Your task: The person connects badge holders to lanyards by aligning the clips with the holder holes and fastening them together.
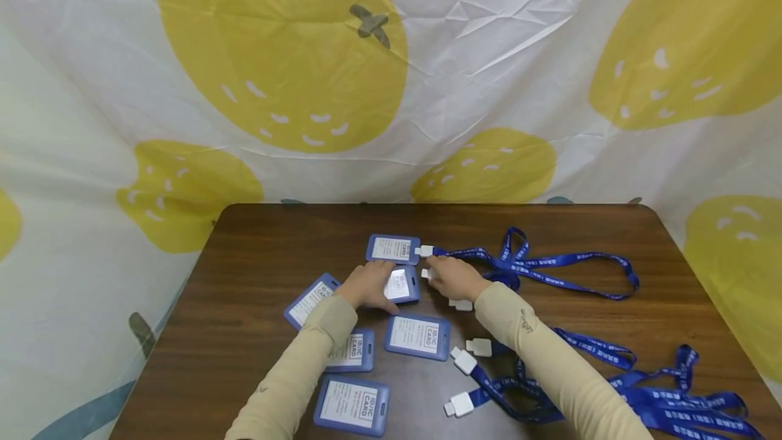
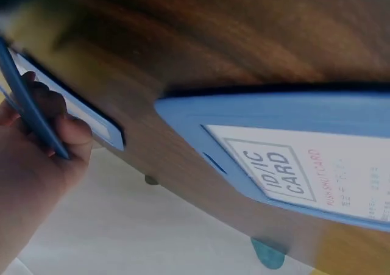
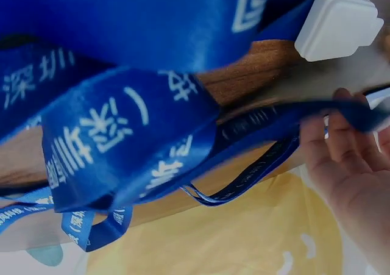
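Observation:
My left hand (image 1: 366, 285) grips a blue card holder (image 1: 400, 284) by its edges, thumb on the near side and fingers on the far side. In the left wrist view this holder (image 2: 27, 98) is tilted up off the table. Another card holder (image 1: 394, 248) lies flat just beyond it. Close by on the right, my right hand (image 1: 455, 278) pinches a blue lanyard near its white clip (image 1: 425, 273). The lanyard strap (image 3: 274, 119) runs across the fingers in the right wrist view. A second lanyard's clip (image 1: 424, 250) points at the far card holder.
Several card holders, such as one (image 1: 418, 337) near the middle, lie on the brown table (image 1: 244, 277). Several blue lanyards (image 1: 666, 399) with white clips (image 1: 459, 404) spread over the right side, under and beside the right forearm. A patterned cloth (image 1: 427, 53) hangs behind the table.

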The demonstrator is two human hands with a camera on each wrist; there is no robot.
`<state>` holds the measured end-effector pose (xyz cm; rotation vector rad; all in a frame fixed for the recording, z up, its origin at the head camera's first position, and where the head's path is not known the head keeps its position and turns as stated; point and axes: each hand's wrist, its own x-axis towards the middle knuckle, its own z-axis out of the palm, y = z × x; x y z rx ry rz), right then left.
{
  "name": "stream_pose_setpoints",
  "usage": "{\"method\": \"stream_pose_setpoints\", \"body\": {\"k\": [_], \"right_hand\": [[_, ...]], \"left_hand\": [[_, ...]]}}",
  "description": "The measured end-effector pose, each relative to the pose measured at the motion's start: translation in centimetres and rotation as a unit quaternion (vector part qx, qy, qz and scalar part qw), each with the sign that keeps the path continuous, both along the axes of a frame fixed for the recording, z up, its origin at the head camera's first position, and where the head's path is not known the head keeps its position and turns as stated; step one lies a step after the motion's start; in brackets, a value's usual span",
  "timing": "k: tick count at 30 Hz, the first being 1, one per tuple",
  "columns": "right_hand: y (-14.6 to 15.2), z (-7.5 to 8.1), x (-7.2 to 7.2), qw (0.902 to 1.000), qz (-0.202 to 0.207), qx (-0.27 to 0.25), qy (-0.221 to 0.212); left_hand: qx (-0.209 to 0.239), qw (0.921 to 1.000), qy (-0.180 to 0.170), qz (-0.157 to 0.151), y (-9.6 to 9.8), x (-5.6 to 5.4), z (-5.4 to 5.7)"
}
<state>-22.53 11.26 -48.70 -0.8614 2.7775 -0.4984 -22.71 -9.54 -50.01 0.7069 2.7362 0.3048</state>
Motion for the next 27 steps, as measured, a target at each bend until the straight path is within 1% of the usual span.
{"method": "stream_pose_setpoints", "body": {"k": [4, 9, 13, 17, 20, 27], "right_hand": [[0.3, 0.2, 0.0, 0.9988, 0.013, -0.047, 0.007], [0.4, 0.4, 0.0, 0.9962, 0.033, -0.080, 0.011], [0.4, 0.6, 0.0, 0.9952, 0.036, -0.091, 0.001], [0.6, 0.8, -0.1, 0.9948, 0.034, -0.095, -0.011], [0.8, 0.9, -0.1, 0.9946, 0.038, -0.097, -0.005], [1.2, 1.1, 0.1, 0.9940, 0.044, -0.100, 0.005]], "left_hand": [[-0.002, 0.9996, 0.026, -0.004, 0.0, -0.2, 0.2], [-0.011, 0.9993, 0.036, -0.004, 0.1, -0.4, 0.5], [-0.010, 0.9991, 0.041, -0.002, 0.0, -0.4, 0.8], [-0.010, 0.9984, 0.055, -0.009, -0.1, -0.5, 1.0], [-0.007, 0.9978, 0.065, -0.014, -0.1, -0.4, 1.2], [-0.004, 0.9973, 0.071, -0.017, -0.1, -0.4, 1.5]]}}
